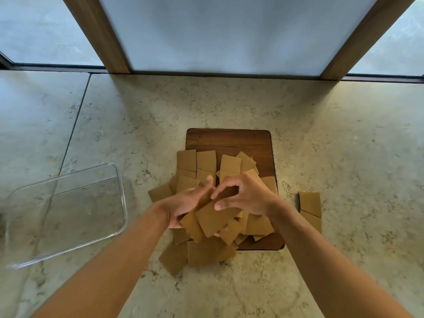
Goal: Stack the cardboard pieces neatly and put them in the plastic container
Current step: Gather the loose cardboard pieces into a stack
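Both the left hand (183,203) and right hand (246,196) grasp cardboard pieces (213,216) above the wooden board's (229,140) near-left corner.

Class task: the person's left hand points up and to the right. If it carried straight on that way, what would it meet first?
Most likely the right hand, almost touching the left hand above the cardboard pieces; depth is unclear.

Both bare forearms reach forward and meet at the middle; the left hand (183,204) lies palm down, its fingers curled and blurred; the right hand (246,195) arches beside it, fingertips (218,206) bent downward, thumb near the left hand's fingers.
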Tool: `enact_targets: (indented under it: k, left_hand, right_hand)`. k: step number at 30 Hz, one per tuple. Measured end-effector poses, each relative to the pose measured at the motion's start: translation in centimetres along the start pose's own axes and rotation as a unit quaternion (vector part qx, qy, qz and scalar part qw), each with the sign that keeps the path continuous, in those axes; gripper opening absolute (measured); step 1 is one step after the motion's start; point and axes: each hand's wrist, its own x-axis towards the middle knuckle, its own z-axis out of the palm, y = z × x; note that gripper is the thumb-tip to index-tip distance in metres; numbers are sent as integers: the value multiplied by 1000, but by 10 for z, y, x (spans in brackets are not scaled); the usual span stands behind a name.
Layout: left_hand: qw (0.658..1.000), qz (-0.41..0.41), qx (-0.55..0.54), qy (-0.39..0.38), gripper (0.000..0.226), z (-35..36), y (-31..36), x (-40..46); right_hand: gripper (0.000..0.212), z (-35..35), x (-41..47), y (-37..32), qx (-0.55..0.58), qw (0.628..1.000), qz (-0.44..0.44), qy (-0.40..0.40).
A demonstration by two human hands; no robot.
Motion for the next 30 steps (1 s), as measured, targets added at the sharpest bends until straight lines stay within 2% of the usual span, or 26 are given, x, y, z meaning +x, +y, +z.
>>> enact_targets:
  k: [2, 4, 5, 7, 8, 9, 10, 12, 14, 15, 20, 22, 26, 28, 30]
  left_hand:
    - [997, 9, -57, -53, 72, 2, -4, -1]
    - [990, 63, -120, -39, 76, -3, -8, -1]
    - [985, 101, -139, -25, 69, -6, -9, 0]
    - [971, 168, -166, 31, 60, -12, -11, 1]
    - [962, 192, -182, 67, 63, -16, -14, 0]
    - [950, 215, -200, 102, 65, -20, -17, -1]
    - [933, 237, -231, 137, 60, -24, -20, -3]
    - [899, 254, -310, 175, 34, -30, -23, -8]
    - [884, 245, -355, 180, 13, -35, -24, -12]
    - [886, 241, -349, 188, 20, -38, -24, -13]
    - [902, 187, -321, 219, 34, -39, -18, -17]
    - [910, 181, -277, 248, 37, -37, -18, -16]
    - [936, 188, -100, 279, 42, -25, -13, -10]
    - [941, 195, -24, 277, 56, -17, -8, -7]
    - [955, 167, 59, 237, 74, -13, -4, -5]
  right_hand:
    - [34, 11, 11, -8, -43, 998, -48, 23]
    - [53, 23, 19, -12, -32, 989, -66, 128]
    - [57, 26, 20, -12, -9, 979, -55, 198]
    - [44, 29, 15, -3, 23, 943, 6, 333]
    - [41, 30, 11, 4, -5, 930, 57, 363]
    - [44, 33, 4, 13, -65, 927, 120, 349]
    - [54, 39, -4, 20, -135, 927, 179, 300]
    - [81, 56, -20, 30, -238, 910, 257, 224]
    - [97, 72, -29, 34, -273, 896, 269, 224]
    - [99, 77, -30, 35, -273, 896, 265, 228]
    - [89, 67, -34, 34, -88, 933, 266, 226]
    - [76, 59, -37, 36, -14, 947, 234, 218]
    - [34, 44, -42, 31, 121, 959, 146, 210]
    - [17, 31, -44, 28, 158, 960, 89, 214]
    - [21, 20, -42, 21, 195, 964, 38, 174]
